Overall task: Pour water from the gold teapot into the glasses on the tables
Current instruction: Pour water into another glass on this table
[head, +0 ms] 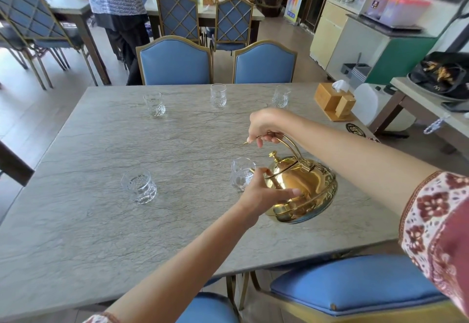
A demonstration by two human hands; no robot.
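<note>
Between both hands (264, 126), tilted gold teapot (302, 190)

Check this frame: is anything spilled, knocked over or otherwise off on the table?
Nothing stands out. The five glasses, including the near glass at the gold teapot spout, stand upright, and the table shows no visible puddle. The teapot's tilt is deliberate: right hand on the handle, left hand steadying the body.

Your table layout
Three glasses (218, 95) stand along the far edge of the table (88, 221); two glasses (139, 185) stand nearer you, and the tissue box (333, 100) sits at the far right corner.
</note>
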